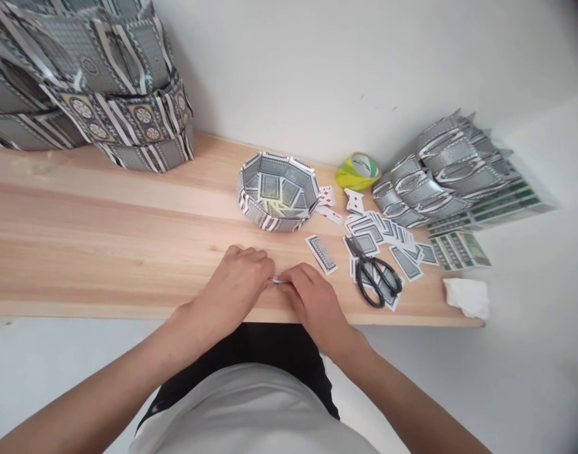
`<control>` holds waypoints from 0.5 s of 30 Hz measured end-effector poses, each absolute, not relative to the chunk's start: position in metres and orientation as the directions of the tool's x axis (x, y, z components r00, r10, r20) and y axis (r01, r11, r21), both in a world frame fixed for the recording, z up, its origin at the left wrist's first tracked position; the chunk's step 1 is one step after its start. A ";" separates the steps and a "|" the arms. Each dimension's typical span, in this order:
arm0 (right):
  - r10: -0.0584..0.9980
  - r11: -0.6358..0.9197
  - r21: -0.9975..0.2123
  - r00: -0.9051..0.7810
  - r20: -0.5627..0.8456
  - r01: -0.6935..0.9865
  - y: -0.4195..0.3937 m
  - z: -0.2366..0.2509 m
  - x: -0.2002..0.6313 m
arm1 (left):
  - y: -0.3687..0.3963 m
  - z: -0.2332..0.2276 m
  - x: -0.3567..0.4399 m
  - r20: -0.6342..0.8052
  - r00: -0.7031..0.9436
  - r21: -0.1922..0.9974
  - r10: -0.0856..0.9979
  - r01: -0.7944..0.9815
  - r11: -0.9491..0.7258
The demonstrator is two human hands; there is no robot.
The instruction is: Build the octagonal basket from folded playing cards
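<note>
My left hand (244, 277) and my right hand (312, 296) meet low over the front of the wooden table. Between their fingertips they pinch a playing card (276, 281), of which only a thin pale strip shows; the rest is hidden by the fingers. Just beyond my right hand lies a single narrow playing card (321, 254), back side up. Behind my hands stands a round bowl woven from folded cards (272, 222), with loose cards inside it. Black-handled scissors (374, 277) rest on spread cards to the right of my right hand.
A yellow-green tape roll (357, 170) stands near the wall. Card-woven vessels (142, 120) rise at the left back, and another woven piece (440, 167) leans at the right. More cards (378, 227) lie fanned out. A white tissue (467, 297) sits by the table's right end.
</note>
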State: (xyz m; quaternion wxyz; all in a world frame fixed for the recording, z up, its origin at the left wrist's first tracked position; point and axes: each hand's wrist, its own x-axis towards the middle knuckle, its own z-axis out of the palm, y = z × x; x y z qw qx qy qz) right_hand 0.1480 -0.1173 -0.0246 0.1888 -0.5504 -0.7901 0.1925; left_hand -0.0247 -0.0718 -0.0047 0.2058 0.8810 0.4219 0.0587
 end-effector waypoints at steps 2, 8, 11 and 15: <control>0.945 0.305 -0.495 -0.325 0.048 0.814 -0.114 -0.023 0.148 | -0.070 -0.003 -0.023 -0.095 0.635 0.414 0.767 0.726 -0.549; 0.921 0.306 -0.382 -0.373 -0.114 0.872 -0.100 -0.017 0.149 | -0.064 0.002 -0.021 -0.151 0.623 0.420 0.768 0.744 -0.520; 0.922 0.304 -0.331 -0.363 -0.134 0.894 -0.098 -0.014 0.146 | -0.061 0.005 -0.020 -0.174 0.617 0.451 0.768 0.743 -0.495; 0.948 0.249 -0.278 -0.292 -0.126 0.928 -0.101 -0.013 0.141 | -0.061 0.005 -0.019 -0.172 0.614 0.424 0.770 0.752 -0.505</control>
